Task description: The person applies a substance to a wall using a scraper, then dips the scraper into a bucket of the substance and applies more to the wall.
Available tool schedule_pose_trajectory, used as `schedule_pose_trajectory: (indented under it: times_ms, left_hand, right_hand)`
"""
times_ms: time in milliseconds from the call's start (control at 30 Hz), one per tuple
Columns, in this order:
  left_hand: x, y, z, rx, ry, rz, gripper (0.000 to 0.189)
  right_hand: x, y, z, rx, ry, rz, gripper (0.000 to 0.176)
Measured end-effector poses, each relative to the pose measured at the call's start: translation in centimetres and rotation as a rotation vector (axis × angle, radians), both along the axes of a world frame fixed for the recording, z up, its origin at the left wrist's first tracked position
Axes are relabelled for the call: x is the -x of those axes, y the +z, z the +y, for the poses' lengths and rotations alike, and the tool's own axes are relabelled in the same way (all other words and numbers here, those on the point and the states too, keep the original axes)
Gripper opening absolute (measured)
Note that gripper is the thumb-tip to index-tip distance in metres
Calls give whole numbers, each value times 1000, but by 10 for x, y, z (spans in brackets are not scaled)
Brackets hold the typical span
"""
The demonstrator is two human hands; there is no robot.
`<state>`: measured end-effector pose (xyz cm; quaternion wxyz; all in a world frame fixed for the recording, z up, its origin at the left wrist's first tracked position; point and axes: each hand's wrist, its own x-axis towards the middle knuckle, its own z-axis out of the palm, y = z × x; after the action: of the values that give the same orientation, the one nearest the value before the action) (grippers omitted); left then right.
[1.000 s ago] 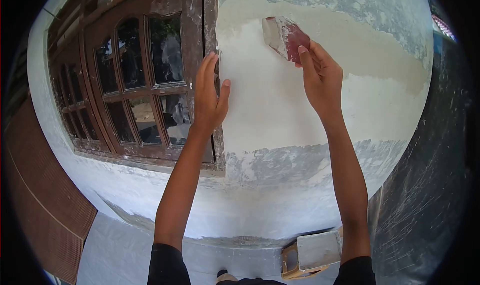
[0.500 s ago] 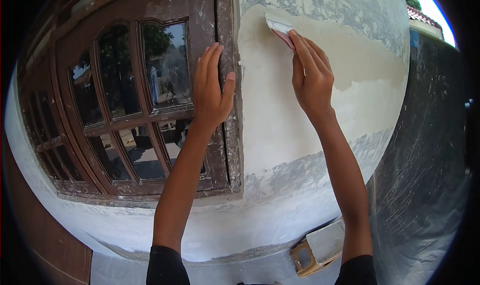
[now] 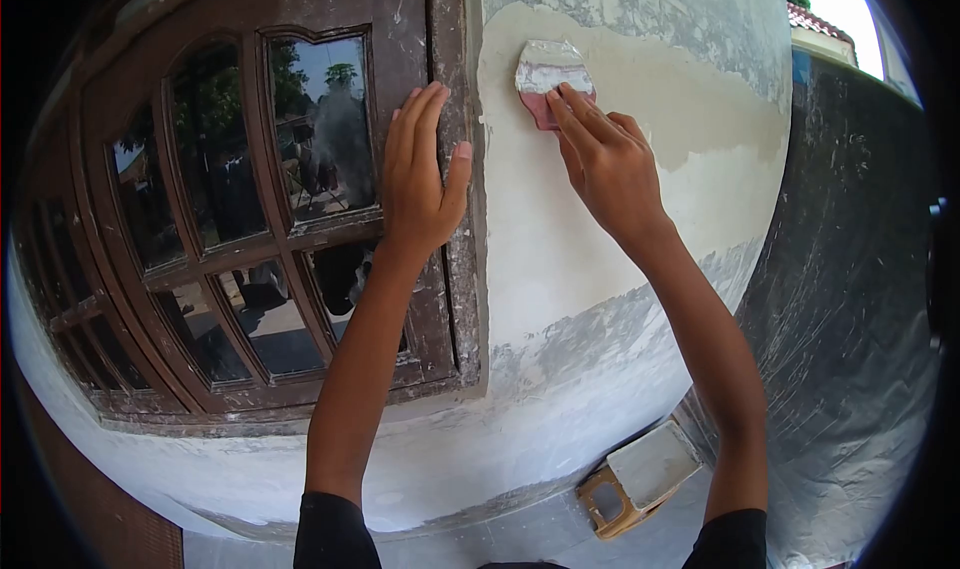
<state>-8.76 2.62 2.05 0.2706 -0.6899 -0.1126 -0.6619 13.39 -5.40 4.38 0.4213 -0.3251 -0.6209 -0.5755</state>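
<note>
In my right hand (image 3: 615, 174) is a flat reddish putty scraper (image 3: 540, 111), pinched between thumb and fingers. White putty coats its broad edge, which lies close against the wall (image 3: 560, 229). Around it the wall has a smooth cream-coloured putty patch, with mottled grey areas above and below. My left hand (image 3: 425, 174) rests with straight fingers and the thumb apart on the brown wooden window frame (image 3: 460, 309), near the wall's edge. Nothing is held in that hand.
The brown window (image 3: 285, 239) with reflective glass panes fills the left side. Low at the right, a tan plastic stool (image 3: 605, 504) bears a putty-smeared grey board (image 3: 655, 464). A dark plastic sheet (image 3: 850, 299) hangs on the right.
My right hand has turned the scraper so its broad face shows, and shifted it slightly lower. The left hand stays on the frame. The view has tilted a little.
</note>
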Motion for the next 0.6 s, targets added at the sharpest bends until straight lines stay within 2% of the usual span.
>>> schedule_pose_trajectory:
  times_ms: [300, 467, 600]
  left_hand:
    - [-1, 0, 0, -24, 15, 0, 52]
    - [-1, -1, 0, -22, 21, 11, 51]
    - [-1, -1, 0, -21, 35, 20, 52]
  right_hand:
    - [-3, 8, -5, 134, 15, -60, 40]
    - [1, 10, -11, 218, 45, -44, 30]
    - [0, 10, -11, 228, 32, -58, 28]
